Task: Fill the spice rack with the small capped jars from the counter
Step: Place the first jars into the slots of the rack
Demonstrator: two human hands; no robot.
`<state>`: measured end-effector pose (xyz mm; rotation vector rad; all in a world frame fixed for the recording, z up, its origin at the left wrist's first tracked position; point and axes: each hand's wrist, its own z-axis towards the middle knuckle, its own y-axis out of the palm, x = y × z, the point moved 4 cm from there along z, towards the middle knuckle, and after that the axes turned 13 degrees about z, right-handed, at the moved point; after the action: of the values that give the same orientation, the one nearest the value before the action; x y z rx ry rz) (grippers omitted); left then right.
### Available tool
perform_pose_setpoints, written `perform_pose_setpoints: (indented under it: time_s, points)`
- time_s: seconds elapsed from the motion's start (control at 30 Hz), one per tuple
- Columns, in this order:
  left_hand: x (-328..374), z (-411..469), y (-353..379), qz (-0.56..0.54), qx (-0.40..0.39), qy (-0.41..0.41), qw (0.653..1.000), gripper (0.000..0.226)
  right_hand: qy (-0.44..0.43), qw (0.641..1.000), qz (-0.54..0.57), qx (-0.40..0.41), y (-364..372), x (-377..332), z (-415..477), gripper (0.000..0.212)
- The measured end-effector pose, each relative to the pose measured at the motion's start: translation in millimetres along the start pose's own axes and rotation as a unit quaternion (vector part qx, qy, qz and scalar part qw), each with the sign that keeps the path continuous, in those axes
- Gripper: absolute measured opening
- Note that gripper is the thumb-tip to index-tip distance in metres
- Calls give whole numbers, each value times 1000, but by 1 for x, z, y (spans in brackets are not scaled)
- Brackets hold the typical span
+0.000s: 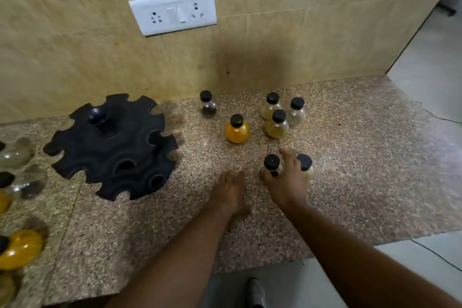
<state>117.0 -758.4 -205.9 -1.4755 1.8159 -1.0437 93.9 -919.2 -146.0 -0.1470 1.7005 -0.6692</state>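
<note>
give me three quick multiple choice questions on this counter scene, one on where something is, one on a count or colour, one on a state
1. Where is the black spice rack?
A. left of the hands
B. right of the hands
C. on the floor

2. What fills the jar standing alone mid-counter?
A. green powder
B. orange-yellow powder
C. nothing

3. What is the right hand doing?
A. resting flat
B. closing on two capped jars
C. pressing the wall switch

Answers: 1 A, the rack sits far left on the counter. 2 B, its contents are bright orange-yellow. 3 B, its fingers wrap between two black caps.
</note>
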Motion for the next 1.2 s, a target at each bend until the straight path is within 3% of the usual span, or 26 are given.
perform_pose_setpoints:
  time_s: [0.17, 0.2, 0.27, 0.33, 0.4, 0.47, 0.5, 0.57, 0.73, 0.87, 1.07, 1.2]
  points:
    - [1, 4, 4, 7, 9, 4, 1000, 109, 0, 999, -15, -41, 8, 15, 16, 58]
    - [0, 5, 5, -30, 29, 8, 999, 105, -5, 999, -14, -42, 9, 17, 18, 57]
    - [-10, 6, 8, -229, 94, -28, 968, 85, -21, 998, -5, -52, 14, 12, 21, 54]
    - [-27, -2, 4, -481, 169, -118, 852, 66, -47, 997, -2, -67, 22, 5, 23, 53]
    - [-45, -14, 5, -669, 222, -207, 678, 53, -72, 993, 7, -91, 31, -7, 23, 54]
    - [-65, -31, 10, -778, 231, -274, 516, 35, -92, 987, 23, -130, 45, -22, 19, 54]
    - [-75, -38, 14, -814, 231, -283, 451, 33, -103, 983, 21, -152, 53, -30, 16, 55]
    - [-91, -47, 19, -848, 232, -273, 390, 42, -134, 973, 10, -187, 71, -46, 11, 57]
    - [-108, -62, 8, -881, 197, -233, 362, 20, -188, 948, 0, -258, 105, -78, 3, 59]
    - [-116, -71, 11, -883, 195, -246, 349, 21, -218, 932, -11, -290, 122, -100, 4, 55]
    - [-134, -90, 20, -896, 233, -249, 285, 23, -257, 883, -49, -391, 154, -113, -13, 50]
    - [-141, -98, 25, -893, 235, -236, 303, 35, -258, 884, -50, -387, 171, -112, -25, 52]
